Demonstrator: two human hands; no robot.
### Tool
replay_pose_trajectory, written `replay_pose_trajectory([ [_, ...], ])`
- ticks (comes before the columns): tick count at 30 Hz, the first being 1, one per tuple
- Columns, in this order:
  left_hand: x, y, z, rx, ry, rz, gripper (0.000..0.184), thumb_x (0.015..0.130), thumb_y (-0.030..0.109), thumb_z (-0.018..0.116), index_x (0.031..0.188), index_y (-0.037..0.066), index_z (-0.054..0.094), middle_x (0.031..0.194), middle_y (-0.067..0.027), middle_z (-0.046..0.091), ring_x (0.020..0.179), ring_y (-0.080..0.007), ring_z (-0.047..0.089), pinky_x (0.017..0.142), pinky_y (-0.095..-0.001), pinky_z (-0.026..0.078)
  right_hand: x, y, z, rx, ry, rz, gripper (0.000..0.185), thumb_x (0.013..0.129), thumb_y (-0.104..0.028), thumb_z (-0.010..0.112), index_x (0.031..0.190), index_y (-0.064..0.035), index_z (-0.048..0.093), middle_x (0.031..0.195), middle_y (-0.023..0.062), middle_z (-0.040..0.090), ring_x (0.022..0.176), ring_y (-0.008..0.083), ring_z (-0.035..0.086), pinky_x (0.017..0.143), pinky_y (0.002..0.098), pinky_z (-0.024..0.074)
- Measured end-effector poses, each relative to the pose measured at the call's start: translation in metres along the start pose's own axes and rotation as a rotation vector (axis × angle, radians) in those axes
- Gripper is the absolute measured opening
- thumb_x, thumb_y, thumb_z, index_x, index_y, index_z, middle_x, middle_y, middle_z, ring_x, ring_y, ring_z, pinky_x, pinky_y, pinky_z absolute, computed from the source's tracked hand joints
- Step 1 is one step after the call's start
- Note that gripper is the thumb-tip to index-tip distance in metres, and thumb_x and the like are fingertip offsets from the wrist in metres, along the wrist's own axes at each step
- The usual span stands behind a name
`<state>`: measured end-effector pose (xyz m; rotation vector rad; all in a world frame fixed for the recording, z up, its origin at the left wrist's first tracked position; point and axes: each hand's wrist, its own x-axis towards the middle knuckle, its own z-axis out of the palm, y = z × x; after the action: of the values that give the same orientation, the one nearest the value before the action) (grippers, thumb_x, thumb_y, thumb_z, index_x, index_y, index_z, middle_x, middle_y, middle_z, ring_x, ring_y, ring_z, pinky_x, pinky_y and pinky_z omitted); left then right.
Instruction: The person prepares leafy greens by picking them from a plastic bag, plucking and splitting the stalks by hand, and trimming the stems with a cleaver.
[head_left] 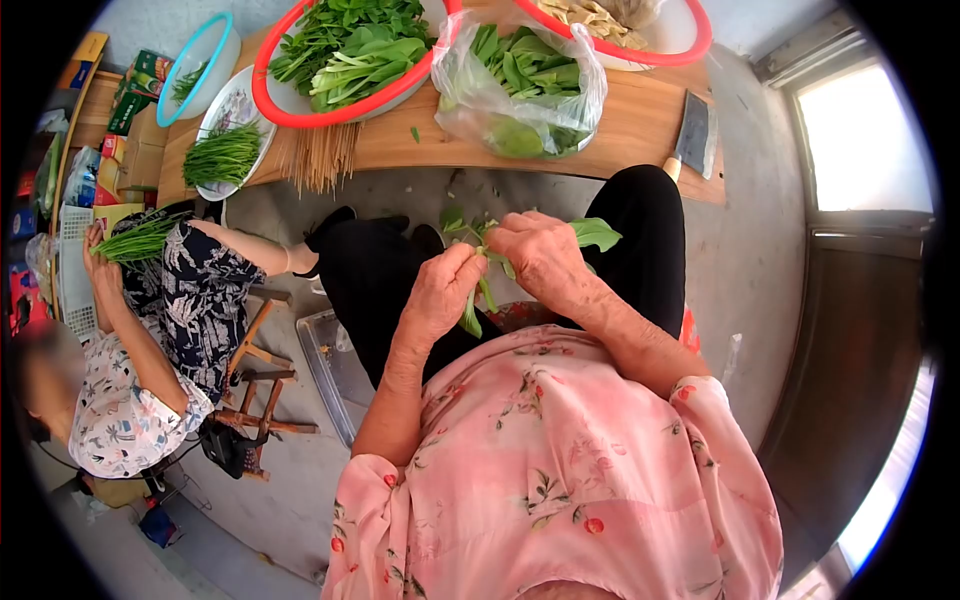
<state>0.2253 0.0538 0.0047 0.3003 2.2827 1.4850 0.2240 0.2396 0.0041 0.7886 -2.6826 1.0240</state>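
My left hand (pixel 443 292) is closed in a pinch on leafy greens, with leaf pieces hanging below its fingertips. Close beside it, my right hand (pixel 540 258) curls around the same greens, and a broad green leaf (pixel 596 233) sticks out past its far side. Both hands are held over my lap, fingertips nearly touching. Small sprigs show just beyond the fingers. On the table ahead, a clear plastic bag (pixel 455 105) holds more leafy greens, and a red-rimmed basin (pixel 262 95) holds several bunches of greens.
A cleaver (pixel 692 135) lies at the wooden table's (pixel 625 150) right end. Dry sticks (pixel 325 155) overhang its front edge. A white dish (pixel 262 150) and blue-rimmed basin (pixel 228 50) stand left. Another person (pixel 140 380) sits at left holding thin green stalks (pixel 140 238). A plastic bin (pixel 325 375) is on the floor.
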Motion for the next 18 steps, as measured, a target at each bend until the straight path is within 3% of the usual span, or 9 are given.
replay_pose_trajectory([
  [1, -0.002, 0.002, -0.001, 0.001, 0.002, 0.005, 0.021, 0.089, 0.019, 0.055, 0.082, -0.001, 0.056, 0.064, -0.0058, 0.057, 0.059, -0.0117, 0.053, 0.057, -0.0279, 0.044, 0.001, 0.01, 0.0, -0.034, 0.058, 0.087, 0.018, 0.068, -0.001, 0.059, 0.086, -0.0049, 0.062, 0.076, 0.0098, 0.059, 0.071, 0.0292, 0.059, 0.06, 0.0362, 0.0473],
  [2, -0.006, 0.006, -0.003, -0.241, -0.046, -0.073, 0.022, 0.091, 0.019, 0.052, 0.082, 0.0, 0.055, 0.068, -0.0053, 0.056, 0.062, -0.0126, 0.054, 0.062, -0.0281, 0.046, 0.002, 0.018, 0.002, -0.069, 0.117, 0.172, 0.016, 0.071, -0.002, 0.06, 0.086, -0.0052, 0.063, 0.076, 0.0097, 0.06, 0.071, 0.0259, 0.059, 0.06, 0.034, 0.0472],
  [3, -0.006, 0.01, -0.005, -0.483, -0.093, -0.152, 0.022, 0.092, 0.018, 0.049, 0.081, 0.0, 0.054, 0.073, -0.0047, 0.055, 0.065, -0.0134, 0.055, 0.067, -0.0284, 0.049, 0.007, 0.018, -0.001, 0.328, 0.12, 0.401, 0.009, 0.083, -0.009, 0.059, 0.09, -0.0061, 0.064, 0.073, 0.006, 0.061, 0.07, 0.0158, 0.057, 0.063, 0.0274, 0.0452],
  [5, -0.006, 0.008, -0.004, -0.57, -0.086, -0.191, 0.024, 0.093, 0.022, 0.049, 0.085, 0.001, 0.056, 0.082, -0.0071, 0.058, 0.073, -0.0162, 0.058, 0.075, -0.0314, 0.05, 0.015, 0.014, -0.012, 0.976, 0.053, 0.642, 0.015, 0.091, -0.018, 0.056, 0.092, -0.0056, 0.065, 0.073, 0.0018, 0.061, 0.07, 0.0094, 0.052, 0.066, 0.0232, 0.0428],
  [7, 0.0, 0.01, 0.006, -0.675, 0.148, -0.118, 0.028, 0.094, 0.026, 0.049, 0.09, 0.0, 0.057, 0.089, -0.0085, 0.061, 0.082, -0.0173, 0.06, 0.079, -0.0314, 0.05, 0.021, 0.007, -0.007, 1.087, 0.064, 0.68, 0.02, 0.093, -0.022, 0.054, 0.092, -0.0046, 0.064, 0.073, -0.0016, 0.059, 0.071, 0.0079, 0.051, 0.068, 0.022, 0.0422],
  [11, 0.007, 0.008, 0.017, -0.774, 0.255, -0.064, 0.029, 0.095, 0.028, 0.049, 0.098, 0.0, 0.055, 0.099, -0.0102, 0.062, 0.089, -0.0176, 0.061, 0.084, -0.0319, 0.049, 0.028, -0.014, 0.008, 1.225, 0.161, 0.683, 0.026, 0.094, -0.024, 0.051, 0.087, -0.0013, 0.062, 0.07, 0.001, 0.058, 0.071, 0.0108, 0.052, 0.067, 0.0253, 0.0437],
  [13, 0.007, 0.021, 0.022, -0.761, 0.363, -0.062, 0.025, 0.098, 0.027, 0.044, 0.1, 0.004, 0.054, 0.095, -0.0042, 0.058, 0.078, -0.0093, 0.054, 0.07, -0.0222, 0.044, 0.026, -0.017, 0.015, 1.125, 0.156, 0.623, 0.03, 0.095, -0.026, 0.05, 0.087, 0.0016, 0.06, 0.08, 0.0044, 0.059, 0.077, 0.0138, 0.055, 0.072, 0.0266, 0.0443],
  [15, 0.012, 0.0, 0.034, -0.746, 0.404, -0.05, 0.025, 0.098, 0.027, 0.043, 0.105, 0.005, 0.054, 0.088, 0.0013, 0.054, 0.07, -0.0056, 0.046, 0.063, -0.0197, 0.037, 0.022, -0.017, 0.03, 0.993, 0.277, 0.661, 0.032, 0.095, -0.027, 0.049, 0.088, 0.0031, 0.059, 0.094, 0.0076, 0.058, 0.083, 0.0154, 0.054, 0.076, 0.0283, 0.0443],
  [18, 0.015, 0.012, 0.056, -0.778, 0.478, -0.004, 0.033, 0.099, 0.031, 0.041, 0.115, 0.005, 0.053, 0.092, 0.0026, 0.054, 0.076, -0.0046, 0.044, 0.065, -0.018, 0.036, 0.015, -0.009, 0.036, 0.836, 0.226, 0.59, 0.032, 0.096, -0.032, 0.048, 0.09, -0.0013, 0.057, 0.114, 0.0071, 0.053, 0.097, 0.0158, 0.048, 0.088, 0.0285, 0.0384],
])
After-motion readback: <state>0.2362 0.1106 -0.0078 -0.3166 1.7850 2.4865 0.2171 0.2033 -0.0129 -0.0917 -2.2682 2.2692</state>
